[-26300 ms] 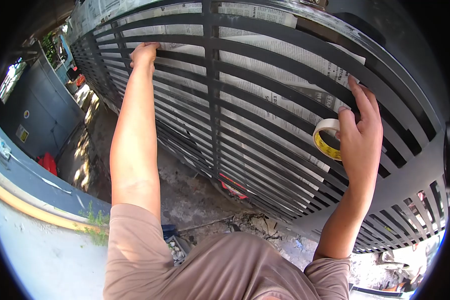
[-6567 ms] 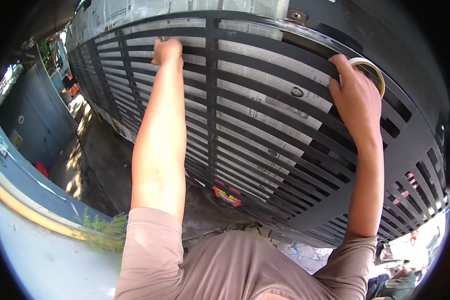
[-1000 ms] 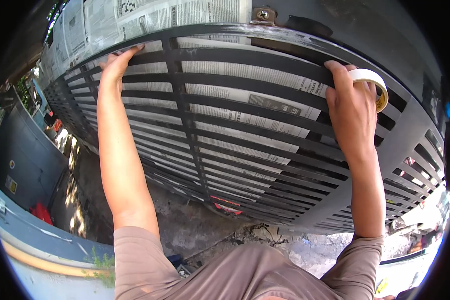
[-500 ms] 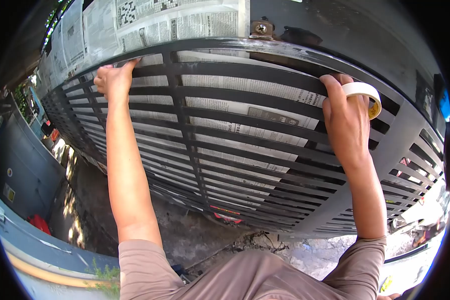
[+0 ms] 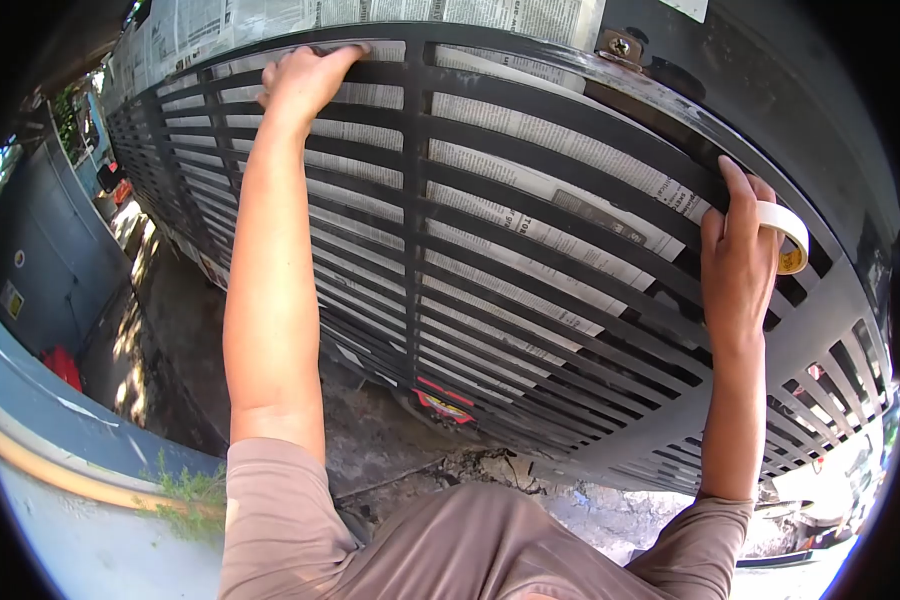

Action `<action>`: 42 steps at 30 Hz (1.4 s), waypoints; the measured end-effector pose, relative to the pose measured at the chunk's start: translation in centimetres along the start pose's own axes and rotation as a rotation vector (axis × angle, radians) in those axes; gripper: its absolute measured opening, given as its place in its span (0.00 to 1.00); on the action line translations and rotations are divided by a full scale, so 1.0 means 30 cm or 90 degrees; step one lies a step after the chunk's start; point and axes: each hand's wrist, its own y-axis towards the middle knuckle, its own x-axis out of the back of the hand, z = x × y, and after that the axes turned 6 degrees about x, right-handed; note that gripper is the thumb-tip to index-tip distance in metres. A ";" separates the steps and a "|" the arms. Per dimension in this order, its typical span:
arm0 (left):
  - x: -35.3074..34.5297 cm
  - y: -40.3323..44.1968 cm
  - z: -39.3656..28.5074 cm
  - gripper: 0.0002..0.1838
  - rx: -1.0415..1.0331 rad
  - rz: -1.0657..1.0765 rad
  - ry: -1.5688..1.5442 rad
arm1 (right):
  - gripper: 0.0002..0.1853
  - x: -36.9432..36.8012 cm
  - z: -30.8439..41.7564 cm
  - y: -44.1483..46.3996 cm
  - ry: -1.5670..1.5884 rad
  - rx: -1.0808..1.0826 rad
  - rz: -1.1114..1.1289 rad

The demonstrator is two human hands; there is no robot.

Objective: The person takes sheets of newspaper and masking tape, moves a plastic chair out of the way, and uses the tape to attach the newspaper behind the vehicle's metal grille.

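A dark slatted metal grille (image 5: 418,180) fills the middle of the view, with newspaper (image 5: 510,175) behind its slats. My left hand (image 5: 308,82) rests on the upper left slats, thumb stretched to the right and fingers bent over a slat; nothing is seen in it. At the grille's upper right, my right hand (image 5: 738,240) touches the slats with its index finger raised. A roll of pale tape (image 5: 792,238) hangs around fingers of that hand, on its right side. The tips of some right fingers are hidden.
More newspaper (image 5: 360,12) covers the surface above the grille. A metal bracket with a screw (image 5: 620,46) sits at the top right. A red and yellow item (image 5: 442,402) shows under the grille. At the left are a grey metal door (image 5: 55,240) and a low wall (image 5: 90,410).
The view has shifted, so the grille sits higher and further left slats show. Both hands stay on the grille, and the tape roll remains around fingers of my right hand.
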 end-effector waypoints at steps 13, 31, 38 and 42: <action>-0.026 -0.054 -0.086 0.49 0.093 -0.013 -0.038 | 0.31 0.028 -0.009 -0.001 0.052 -0.007 0.040; -0.022 -0.090 -0.104 0.60 0.136 0.017 -0.153 | 0.19 -0.053 0.235 0.583 0.121 0.200 0.278; -0.049 -0.099 -0.089 0.58 0.105 -0.020 -0.170 | 0.24 -0.147 0.312 0.640 0.100 0.172 0.388; -0.056 -0.094 -0.082 0.54 0.100 -0.019 -0.166 | 0.13 -0.123 0.329 0.657 0.109 0.213 0.360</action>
